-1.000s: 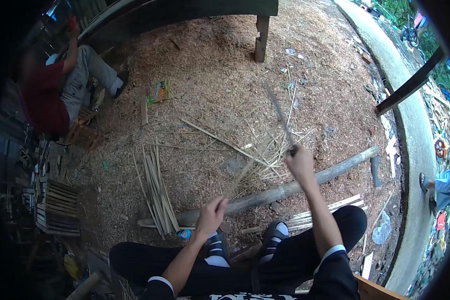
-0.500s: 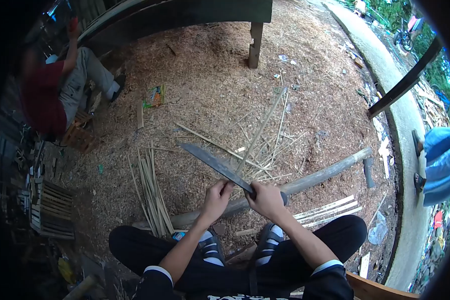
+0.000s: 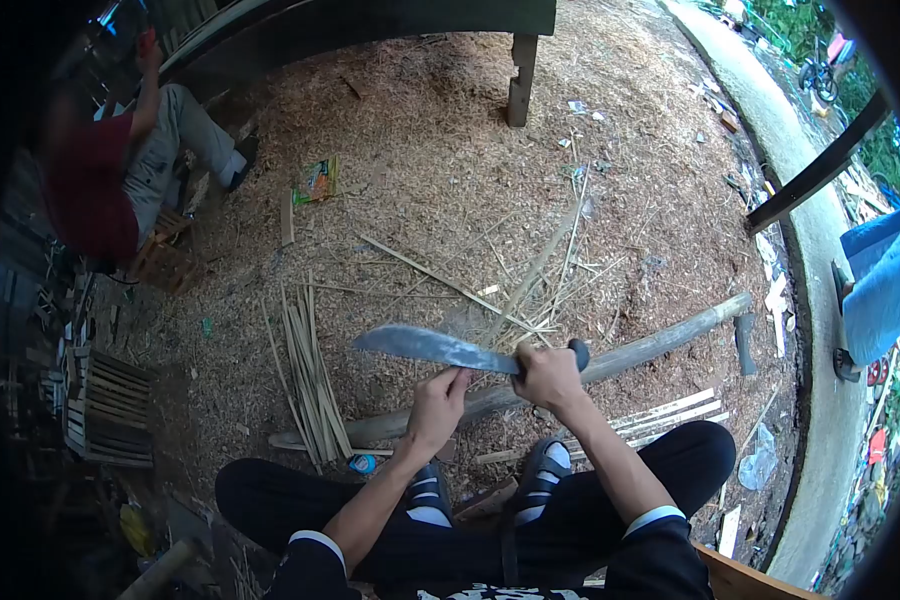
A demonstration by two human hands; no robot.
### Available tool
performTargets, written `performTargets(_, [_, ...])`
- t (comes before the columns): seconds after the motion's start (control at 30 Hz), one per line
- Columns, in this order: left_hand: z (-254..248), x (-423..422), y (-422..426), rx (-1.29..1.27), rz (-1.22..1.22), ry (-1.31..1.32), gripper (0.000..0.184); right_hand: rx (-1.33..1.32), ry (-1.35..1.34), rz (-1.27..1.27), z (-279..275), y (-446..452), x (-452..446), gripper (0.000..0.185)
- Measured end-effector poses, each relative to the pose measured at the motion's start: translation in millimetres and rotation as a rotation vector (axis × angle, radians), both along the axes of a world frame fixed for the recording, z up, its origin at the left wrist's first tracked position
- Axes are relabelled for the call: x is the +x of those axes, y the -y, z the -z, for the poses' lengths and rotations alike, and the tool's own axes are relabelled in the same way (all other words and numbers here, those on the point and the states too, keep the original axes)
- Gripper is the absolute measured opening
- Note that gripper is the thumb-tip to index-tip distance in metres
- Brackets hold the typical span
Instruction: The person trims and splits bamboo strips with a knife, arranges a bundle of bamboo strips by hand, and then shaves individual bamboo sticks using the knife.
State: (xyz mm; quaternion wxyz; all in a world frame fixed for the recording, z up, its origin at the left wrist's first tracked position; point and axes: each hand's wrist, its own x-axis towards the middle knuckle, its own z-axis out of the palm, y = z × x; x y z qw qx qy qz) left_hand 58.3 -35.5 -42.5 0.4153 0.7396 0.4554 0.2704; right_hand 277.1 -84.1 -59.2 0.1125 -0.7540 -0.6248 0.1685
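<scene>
My right hand is wrapped around the dark handle of a machete. Its broad grey blade points left, held above a wooden pole lying on the ground. My left hand is closed, thumb and fingertips pressed together right at the blade's lower edge. Whatever those fingers pinch, if anything, is too small to make out. Left of the hands lies a bundle of thin split strips. More loose strips are scattered beyond the blade.
Several pale slats lie by my right knee, and an axe head stands near the pole's end. A seated person in a dark red shirt is at the left. A wooden post and a concrete path border the right.
The machete has swung closer to level and turned, so its flat face shows more brightly. My right hand has shifted slightly right and up; the left stays near the blade.
</scene>
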Motion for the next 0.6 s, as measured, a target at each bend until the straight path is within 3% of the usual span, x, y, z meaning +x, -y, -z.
performTargets(0.07, [4.2, -16.2, 5.2, -0.05, -0.049, -0.022, 0.02, -0.089, 0.05, 0.041, -2.6, 0.2, 33.5, 0.018])
performTargets(0.17, [10.0, -43.0, 7.9, 0.035, -0.103, 0.163, 0.022, 0.046, -0.038, 0.688, 4.4, 6.0, 121.8, 0.021])
performTargets(0.27, [16.9, -18.9, 10.7, 0.009, -0.086, 0.251, 0.022, 0.26, -0.102, 0.637, 2.2, 13.9, 98.6, 0.02])
performTargets(0.37, [20.4, -20.0, 14.9, -0.206, -0.127, 0.277, 0.021, 0.163, -0.091, 0.576, -30.1, -1.4, 49.9, 0.028])
performTargets(0.43, [28.0, -25.9, 8.0, -0.126, -0.081, 0.243, 0.019, 0.18, -0.149, 0.575, -24.9, 2.7, 40.2, 0.031])
performTargets(0.53, [10.1, -13.9, -3.8, -0.161, -0.091, 0.39, 0.02, 0.225, -0.216, 0.588, -24.9, 3.7, 39.5, 0.036])
performTargets(0.6, [-7.8, -13.6, -4.2, -0.411, -0.091, 0.428, 0.021, 0.235, -0.241, 0.613, -26.2, 7.7, 41.1, 0.038])
